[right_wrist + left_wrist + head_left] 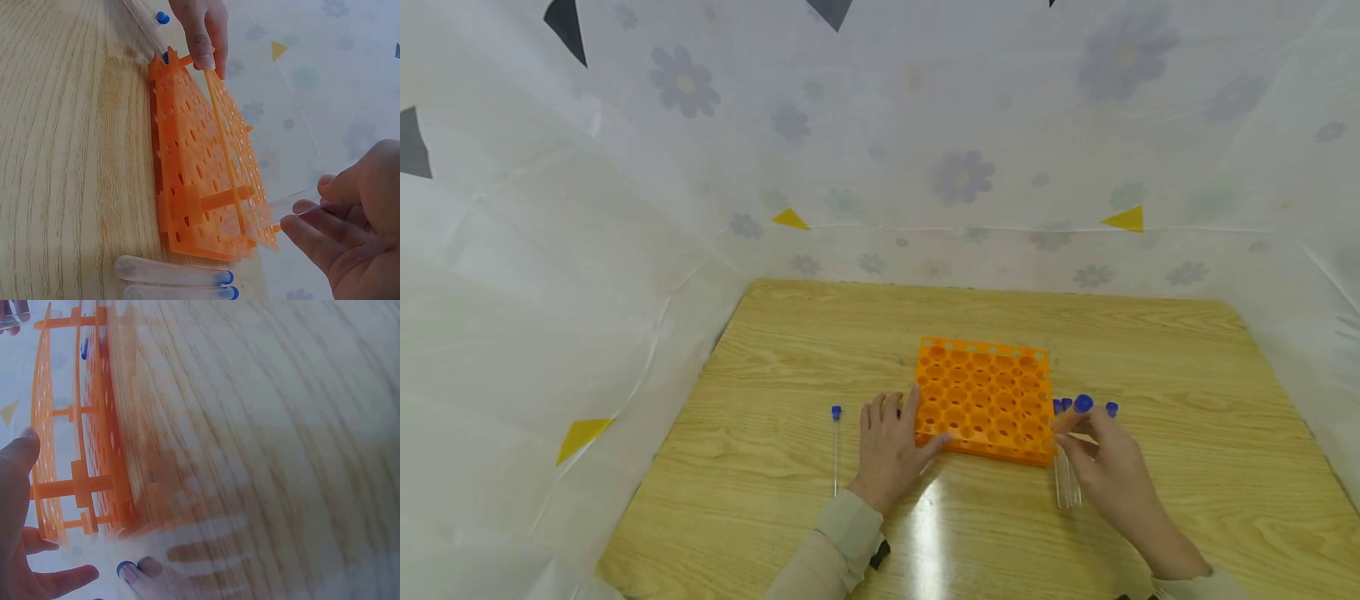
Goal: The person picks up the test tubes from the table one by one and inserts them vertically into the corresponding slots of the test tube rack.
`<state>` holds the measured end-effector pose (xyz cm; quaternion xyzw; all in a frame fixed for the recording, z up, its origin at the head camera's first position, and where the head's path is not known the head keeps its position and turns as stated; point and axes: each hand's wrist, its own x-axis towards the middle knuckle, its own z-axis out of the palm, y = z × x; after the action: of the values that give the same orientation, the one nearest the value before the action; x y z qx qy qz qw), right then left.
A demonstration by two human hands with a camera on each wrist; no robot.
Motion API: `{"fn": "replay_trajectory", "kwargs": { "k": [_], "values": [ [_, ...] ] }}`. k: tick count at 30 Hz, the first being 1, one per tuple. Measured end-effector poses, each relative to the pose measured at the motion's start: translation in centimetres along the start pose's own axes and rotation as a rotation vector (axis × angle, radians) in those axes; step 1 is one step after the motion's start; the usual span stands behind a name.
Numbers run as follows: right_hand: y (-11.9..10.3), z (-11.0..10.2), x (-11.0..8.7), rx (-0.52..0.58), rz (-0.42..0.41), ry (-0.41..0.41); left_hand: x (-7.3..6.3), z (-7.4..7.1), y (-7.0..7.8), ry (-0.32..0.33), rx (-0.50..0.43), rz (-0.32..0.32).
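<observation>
Right fingers (309, 239) pinch tube (281, 207) at rack (980, 389); left fingers (891, 407), outstretched, brace rack; step likely insertion; next probably calls for straight lowering.

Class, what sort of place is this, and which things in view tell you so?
Probably a makeshift, screened-off workspace rather than a full laboratory: flower-patterned sheeting hangs behind and beside a wood-grain table bearing an orange tube rack and blue-capped tubes.
</observation>
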<state>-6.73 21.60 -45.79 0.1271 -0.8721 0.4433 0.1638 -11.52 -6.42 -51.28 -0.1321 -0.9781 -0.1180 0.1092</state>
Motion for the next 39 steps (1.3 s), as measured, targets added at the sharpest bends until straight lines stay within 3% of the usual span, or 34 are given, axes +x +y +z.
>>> {"fn": "replay_trajectory", "kwargs": {
  "k": [9,15,20,29,39],
  "values": [
    [0.31,0.43,-0.10,0.031,-0.003,-0.014,-0.05,-0.19,0.17,0.031,0.009,0.012],
    [0.68,0.74,-0.21,0.035,0.032,-0.035,-0.11,-0.28,0.19,0.005,-0.001,0.000],
    [0.86,0.88,-0.34,0.012,0.051,-0.054,-0.14,-0.33,0.20,0.001,-0.006,0.000],
    [1.00,0.85,-0.16,-0.038,0.057,-0.082,-0.09,-0.23,0.12,0.061,-0.005,0.023],
    [0.92,0.65,-0.16,-0.083,0.048,-0.099,-0.12,-0.38,0.15,0.033,-0.009,0.021]
  ]
}}
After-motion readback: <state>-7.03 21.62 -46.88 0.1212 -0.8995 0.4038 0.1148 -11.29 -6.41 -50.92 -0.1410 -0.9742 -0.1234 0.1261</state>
